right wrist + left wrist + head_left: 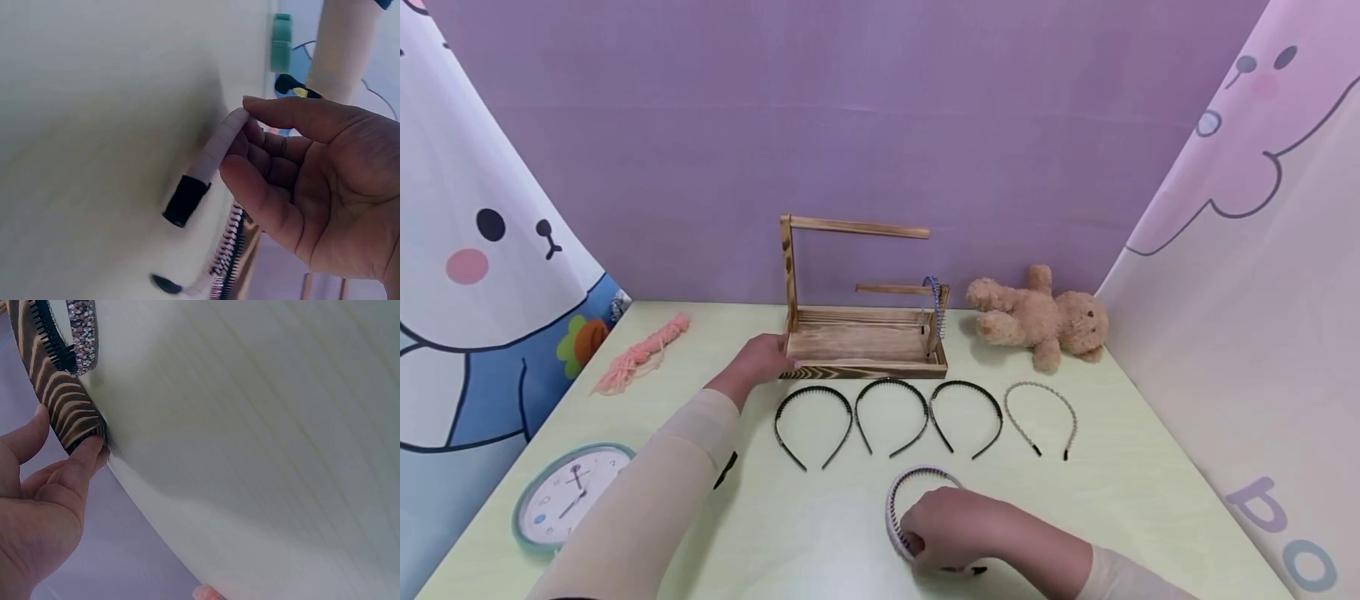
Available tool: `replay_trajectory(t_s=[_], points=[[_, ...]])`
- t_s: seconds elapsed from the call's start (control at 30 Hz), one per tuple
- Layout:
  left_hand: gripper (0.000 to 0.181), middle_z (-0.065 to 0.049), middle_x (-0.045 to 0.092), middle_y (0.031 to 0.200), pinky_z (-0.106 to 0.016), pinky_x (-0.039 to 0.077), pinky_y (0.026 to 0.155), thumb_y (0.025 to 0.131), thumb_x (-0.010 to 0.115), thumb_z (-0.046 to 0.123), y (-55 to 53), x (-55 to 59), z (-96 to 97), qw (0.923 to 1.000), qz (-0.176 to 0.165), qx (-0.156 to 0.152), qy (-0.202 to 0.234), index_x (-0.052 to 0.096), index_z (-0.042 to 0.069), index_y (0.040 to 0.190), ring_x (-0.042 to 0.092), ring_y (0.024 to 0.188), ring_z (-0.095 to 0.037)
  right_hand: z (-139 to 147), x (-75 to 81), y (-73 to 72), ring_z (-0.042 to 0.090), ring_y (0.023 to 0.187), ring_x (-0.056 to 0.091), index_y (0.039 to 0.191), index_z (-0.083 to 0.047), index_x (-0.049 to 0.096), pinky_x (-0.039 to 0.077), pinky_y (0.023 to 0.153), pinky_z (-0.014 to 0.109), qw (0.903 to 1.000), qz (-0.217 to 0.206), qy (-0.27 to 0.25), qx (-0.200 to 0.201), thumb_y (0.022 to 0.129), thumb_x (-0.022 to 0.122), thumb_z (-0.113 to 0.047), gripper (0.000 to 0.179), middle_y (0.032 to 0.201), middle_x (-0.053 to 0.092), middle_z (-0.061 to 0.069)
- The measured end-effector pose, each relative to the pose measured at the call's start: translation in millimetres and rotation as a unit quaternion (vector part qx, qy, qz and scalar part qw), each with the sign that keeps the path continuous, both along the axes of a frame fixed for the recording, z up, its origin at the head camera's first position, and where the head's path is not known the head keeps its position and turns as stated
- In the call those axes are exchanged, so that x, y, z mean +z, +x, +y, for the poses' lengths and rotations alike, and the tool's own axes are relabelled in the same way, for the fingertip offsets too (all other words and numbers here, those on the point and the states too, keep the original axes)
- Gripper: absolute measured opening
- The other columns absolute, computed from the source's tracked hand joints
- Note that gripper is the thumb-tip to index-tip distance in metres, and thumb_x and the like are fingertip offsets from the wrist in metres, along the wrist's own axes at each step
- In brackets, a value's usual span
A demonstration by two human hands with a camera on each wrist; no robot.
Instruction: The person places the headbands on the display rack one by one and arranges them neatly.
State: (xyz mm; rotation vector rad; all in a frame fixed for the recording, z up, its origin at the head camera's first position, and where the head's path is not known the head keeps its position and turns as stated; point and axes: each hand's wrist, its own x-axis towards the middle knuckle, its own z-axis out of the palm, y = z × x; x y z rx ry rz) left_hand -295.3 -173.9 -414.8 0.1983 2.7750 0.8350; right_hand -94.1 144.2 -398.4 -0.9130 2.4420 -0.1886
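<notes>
Near the table's front, my right hand [951, 527] pinches a pale fabric-wrapped headband [892, 508] with dark inner teeth. In the right wrist view, thumb and fingers [294, 119] hold the band by one arm, near its black end tip [186, 201]. My left hand [762, 358] grips the front left corner of a wooden rack [865, 372]; the left wrist view shows thumb and fingers around its striped wood edge [72, 409]. A blue headband [938, 308] hangs on the rack's short lower bar. In front of the rack lie three dark headbands [814, 389] and a pale beaded one [1041, 385].
A brown teddy bear [1037, 317] lies right of the rack. Pink yarn [643, 354] is at the back left. A green-rimmed clock [574, 496] sits at the front left, partly behind my left forearm. A small black object [726, 471] shows beside that forearm.
</notes>
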Motion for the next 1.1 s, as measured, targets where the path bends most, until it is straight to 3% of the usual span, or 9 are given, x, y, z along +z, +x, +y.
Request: replay_trajectory(t_s=[0.17,0.33,0.5,0.7,0.93,1.1], points=[[0.069,-0.028,0.041,0.149,-0.055,0.035,0.113,0.097,0.061,0.029,2.0,0.4,1.0,0.9999,-0.004,0.007,0.012,0.031,-0.002,0.151,0.041,0.135,-0.046,1.8,20.6,-8.0,-0.003,0.056,0.046,0.075,-0.027,0.059,0.041,0.053,0.016,0.9982,0.014,-0.053,0.024,0.084,0.071,-0.021,0.016,0.064,0.051,-0.020],[0.070,-0.027,0.037,0.152,-0.055,0.035,0.113,0.099,0.059,0.028,-1.0,-2.8,0.6,0.9999,-0.010,0.013,0.004,0.027,-0.001,0.153,0.037,0.138,-0.045,7.1,44.4,-25.0,-0.004,0.066,0.055,0.086,-0.027,0.062,0.048,0.061,0.017,0.9904,-0.018,-0.136,0.020,0.091,0.067,-0.022,0.008,0.075,0.060,-0.021],[0.071,-0.027,0.036,0.153,-0.056,0.035,0.113,0.098,0.060,0.029,-0.1,-2.3,0.4,0.9998,-0.011,0.016,0.006,0.026,0.000,0.154,0.035,0.139,-0.045,11.6,56.0,-44.9,0.003,0.076,0.059,0.094,-0.024,0.063,0.050,0.066,0.021,0.9777,-0.051,-0.204,-0.007,0.097,0.062,-0.025,0.004,0.088,0.067,-0.013],[0.070,-0.026,0.040,0.150,-0.055,0.037,0.111,0.099,0.060,0.029,-1.2,-4.5,0.5,0.9998,-0.007,0.016,0.004,0.028,0.000,0.153,0.041,0.135,-0.045,9.5,60.5,-69.9,0.011,0.082,0.059,0.100,-0.019,0.060,0.049,0.070,0.028,0.9635,-0.023,-0.261,-0.053,0.100,0.057,-0.024,0.005,0.099,0.068,-0.002],[0.070,-0.025,0.039,0.152,-0.056,0.036,0.112,0.098,0.060,0.029,-3.8,-7.3,-0.5,0.9996,-0.011,0.023,0.009,0.027,0.003,0.154,0.040,0.136,-0.044,-2.5,54.9,-106.0,0.017,0.102,0.063,0.104,-0.015,0.060,0.052,0.089,0.040,0.9243,-0.014,-0.360,-0.126,0.100,0.058,-0.018,0.006,0.106,0.067,0.007],[0.069,-0.025,0.037,0.152,-0.056,0.035,0.112,0.098,0.060,0.029,-3.7,-7.7,-0.2,0.9997,-0.009,0.021,0.006,0.028,0.002,0.154,0.038,0.138,-0.045,-14.7,48.0,-132.8,0.022,0.107,0.064,0.103,-0.011,0.058,0.055,0.090,0.039,0.8983,-0.008,-0.407,-0.165,0.101,0.055,-0.017,0.007,0.112,0.066,0.011]])
